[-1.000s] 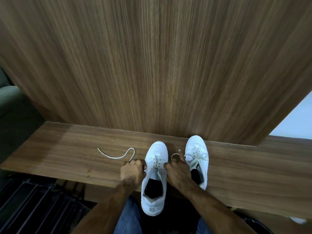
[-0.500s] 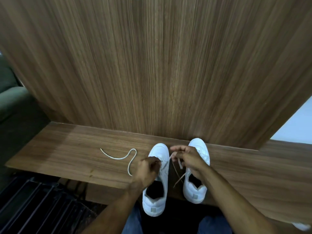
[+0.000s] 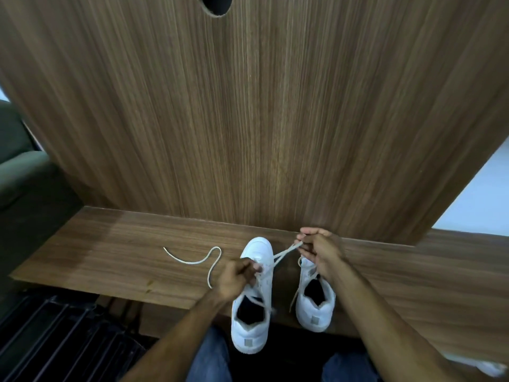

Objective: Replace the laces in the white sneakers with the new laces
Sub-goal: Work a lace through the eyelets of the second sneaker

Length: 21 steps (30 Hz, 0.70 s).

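Two white sneakers stand side by side on a wooden ledge point(image 3: 110, 252), toes toward the panel. My left hand point(image 3: 237, 277) holds the left sneaker point(image 3: 252, 321) at its eyelets, fingers curled on the lace there. My right hand point(image 3: 316, 249) pinches the end of that sneaker's lace point(image 3: 285, 253) and holds it taut, raised above the toe of the right sneaker point(image 3: 316, 312). Another strand hangs down along the right sneaker's left side. A loose white lace point(image 3: 203, 260) lies curled on the ledge to the left.
A tall wooden panel point(image 3: 261, 119) rises right behind the ledge, with a round hole point(image 3: 216, 4) at the top. A dark slatted rack point(image 3: 55, 337) sits lower left. My knees in blue jeans point(image 3: 212, 359) are below the sneakers.
My right hand has moved up and to the right, drawing the lace out taut from the left sneaker. My left hand has stayed at the eyelets. The loose lace has not moved.
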Motion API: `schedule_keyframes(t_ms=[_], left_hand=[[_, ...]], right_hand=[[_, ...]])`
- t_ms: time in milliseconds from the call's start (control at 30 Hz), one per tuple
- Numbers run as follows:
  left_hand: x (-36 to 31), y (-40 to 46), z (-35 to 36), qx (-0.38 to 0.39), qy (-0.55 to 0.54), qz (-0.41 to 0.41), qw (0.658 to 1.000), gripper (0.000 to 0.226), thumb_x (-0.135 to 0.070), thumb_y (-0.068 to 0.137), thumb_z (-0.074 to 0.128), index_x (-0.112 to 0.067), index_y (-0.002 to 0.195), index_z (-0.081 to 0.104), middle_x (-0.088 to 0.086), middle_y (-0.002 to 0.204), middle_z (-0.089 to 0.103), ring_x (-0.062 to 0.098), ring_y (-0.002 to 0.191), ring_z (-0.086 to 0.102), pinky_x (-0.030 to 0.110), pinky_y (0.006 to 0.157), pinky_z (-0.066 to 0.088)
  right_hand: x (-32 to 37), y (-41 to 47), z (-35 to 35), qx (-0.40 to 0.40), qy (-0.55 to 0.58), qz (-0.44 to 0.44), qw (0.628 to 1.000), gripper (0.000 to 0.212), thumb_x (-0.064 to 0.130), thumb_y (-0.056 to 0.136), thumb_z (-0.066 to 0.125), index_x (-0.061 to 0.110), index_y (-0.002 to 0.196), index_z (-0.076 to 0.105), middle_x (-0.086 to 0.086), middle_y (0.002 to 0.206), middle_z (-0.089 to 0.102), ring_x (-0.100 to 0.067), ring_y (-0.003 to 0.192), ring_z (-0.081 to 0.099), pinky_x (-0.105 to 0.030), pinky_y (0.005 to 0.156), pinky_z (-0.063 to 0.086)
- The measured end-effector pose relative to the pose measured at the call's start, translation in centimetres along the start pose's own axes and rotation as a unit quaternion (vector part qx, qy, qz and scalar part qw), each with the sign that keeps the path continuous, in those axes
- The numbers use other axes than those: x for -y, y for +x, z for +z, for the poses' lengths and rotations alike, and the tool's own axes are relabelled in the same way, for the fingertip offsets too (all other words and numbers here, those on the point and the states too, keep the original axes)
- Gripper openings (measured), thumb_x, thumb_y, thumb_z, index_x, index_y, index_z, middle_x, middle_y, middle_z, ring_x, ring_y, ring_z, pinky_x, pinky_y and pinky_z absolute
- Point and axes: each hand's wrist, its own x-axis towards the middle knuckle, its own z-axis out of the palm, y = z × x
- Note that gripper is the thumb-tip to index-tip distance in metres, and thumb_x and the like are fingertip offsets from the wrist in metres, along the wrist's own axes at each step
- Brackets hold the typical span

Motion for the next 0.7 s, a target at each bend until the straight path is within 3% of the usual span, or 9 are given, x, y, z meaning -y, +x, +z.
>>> schedule_keyframes(t_ms=[67,100,200,267,333,400,500,567,700], left_hand=[[1.3,0.3,-2.7,-0.036,0.007,-0.032,0.999,0.021,-0.005,0.094,0.057,-0.011,0.075,0.065,-0.008,0.050,0.057,0.001,0.047,0.049,0.018,0.051,0.040],[1.7,0.3,-3.6,-0.052,0.003,-0.042,0.998,0.021,-0.006,0.093,0.059,-0.011,0.073,0.064,-0.007,0.049,0.056,0.003,0.045,0.047,0.020,0.050,0.038],[1.8,0.0,-3.8,-0.065,-0.024,-0.056,0.996,0.022,-0.003,0.092,0.059,-0.008,0.071,0.061,-0.006,0.046,0.054,0.002,0.040,0.044,0.017,0.046,0.036],[1.6,0.1,-2.5,-0.050,-0.019,-0.049,0.997,0.023,-0.001,0.092,0.058,-0.009,0.070,0.061,-0.009,0.045,0.053,-0.001,0.040,0.044,0.012,0.046,0.036],[1.4,0.1,-0.9,-0.025,-0.017,-0.040,0.999,0.024,0.000,0.091,0.058,-0.010,0.070,0.061,-0.010,0.046,0.053,-0.001,0.041,0.048,0.011,0.046,0.038],[1.3,0.2,0.4,-0.011,-0.030,-0.032,0.999,0.025,0.001,0.092,0.057,-0.009,0.069,0.061,-0.010,0.046,0.054,-0.001,0.042,0.048,0.011,0.046,0.039],[1.4,0.2,1.1,-0.022,-0.042,-0.029,0.998,0.024,-0.001,0.091,0.059,-0.009,0.068,0.062,-0.009,0.045,0.054,0.001,0.041,0.047,0.014,0.047,0.039],[1.9,-0.2,0.6,-0.028,-0.048,-0.036,0.998,0.022,-0.001,0.090,0.060,-0.007,0.069,0.064,-0.008,0.048,0.053,0.002,0.042,0.045,0.015,0.049,0.038],[3.3,-0.9,-1.0,-0.055,-0.048,-0.067,0.995,0.019,0.001,0.089,0.061,-0.003,0.071,0.065,-0.009,0.044,0.050,-0.001,0.039,0.040,0.012,0.045,0.036]], right_hand=[[-1.2,1.1,-2.0,-0.051,-0.135,-0.053,0.988,0.028,-0.007,0.086,0.053,0.018,0.079,0.064,-0.016,0.093,0.070,-0.021,0.076,0.063,-0.040,0.080,0.055],[-2.0,1.4,-2.6,-0.073,-0.237,-0.102,0.963,0.034,-0.007,0.083,0.055,0.024,0.073,0.064,-0.013,0.092,0.070,-0.021,0.079,0.064,-0.042,0.083,0.055],[-4.7,0.9,-2.7,-0.090,-0.471,-0.239,0.844,0.028,0.000,0.077,0.060,0.026,0.078,0.070,-0.003,0.097,0.066,-0.025,0.093,0.064,-0.037,0.080,0.052],[-6.0,0.1,-1.4,-0.031,-0.520,-0.313,0.794,0.030,0.006,0.076,0.064,0.021,0.101,0.071,-0.002,0.111,0.061,-0.022,0.101,0.059,-0.031,0.080,0.048],[-6.7,-0.8,0.3,0.083,-0.550,-0.345,0.756,0.037,0.015,0.078,0.062,0.021,0.115,0.067,0.000,0.123,0.056,-0.017,0.112,0.054,-0.028,0.090,0.044],[-7.3,-1.1,1.5,0.152,-0.584,-0.370,0.707,0.031,0.026,0.083,0.053,0.020,0.110,0.069,0.000,0.121,0.058,-0.018,0.117,0.050,-0.032,0.100,0.039],[-7.7,-0.7,1.6,0.129,-0.625,-0.430,0.639,0.034,0.034,0.084,0.041,0.020,0.084,0.072,0.003,0.093,0.066,-0.018,0.101,0.058,-0.036,0.099,0.036],[-7.8,0.2,0.2,0.076,-0.633,-0.453,0.623,0.019,0.028,0.078,0.054,0.024,0.077,0.073,0.008,0.082,0.066,-0.016,0.090,0.063,-0.035,0.098,0.037],[-7.2,1.7,-2.6,0.007,-0.657,-0.382,0.650,0.012,0.018,0.071,0.063,0.025,0.069,0.072,0.007,0.079,0.065,-0.018,0.087,0.064,-0.049,0.102,0.041]])
